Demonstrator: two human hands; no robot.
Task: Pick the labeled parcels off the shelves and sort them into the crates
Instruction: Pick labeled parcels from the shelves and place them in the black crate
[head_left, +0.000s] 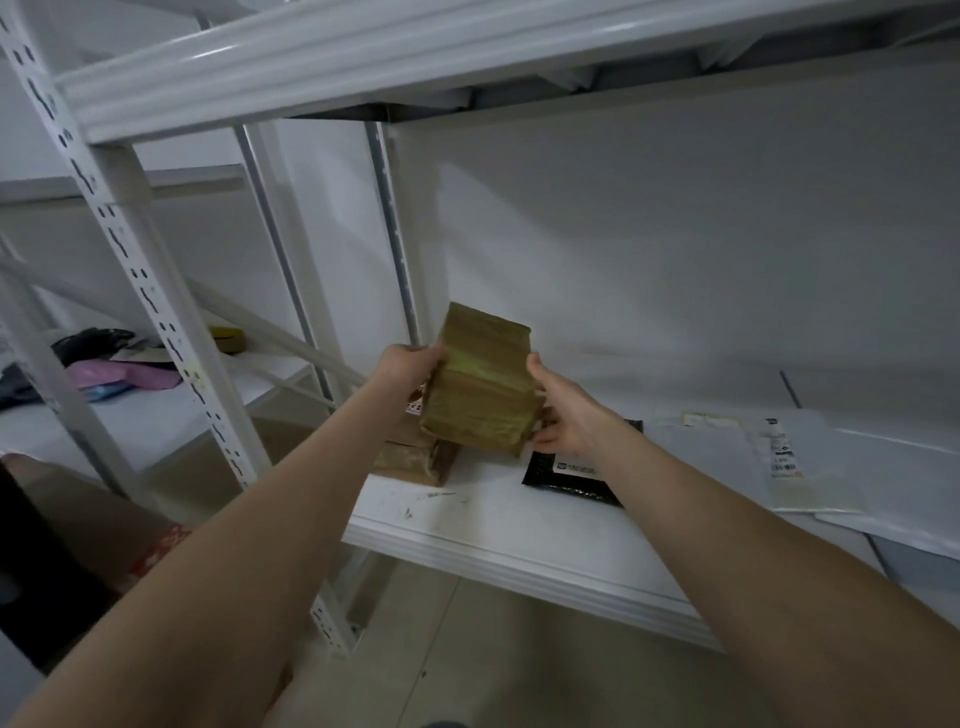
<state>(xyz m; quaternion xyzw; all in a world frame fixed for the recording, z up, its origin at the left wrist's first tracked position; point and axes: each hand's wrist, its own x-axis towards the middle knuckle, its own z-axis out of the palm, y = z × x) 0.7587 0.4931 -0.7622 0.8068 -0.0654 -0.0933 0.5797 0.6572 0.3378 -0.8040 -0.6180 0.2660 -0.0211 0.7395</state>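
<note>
Holding brown parcel (480, 384) tilted above shelf (519, 540) at 12 o'clock: left hand (410, 366) grips its 9 o'clock side, right hand (563, 410) its 3 o'clock edge. Risk I see: slick tape, shallow fingertip hold, could slip onto lower parcel (410, 457).

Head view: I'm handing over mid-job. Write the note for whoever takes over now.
Left hand and right hand both grip the brown taped box, held up off the shelf.
Lying on that shelf: a second brown box, a black mailer, white mailers.
More bags lie on the neighbouring shelf at left.
Done: this box picked. Left: drop it in a crate (none in view), then sort the rest.
</note>
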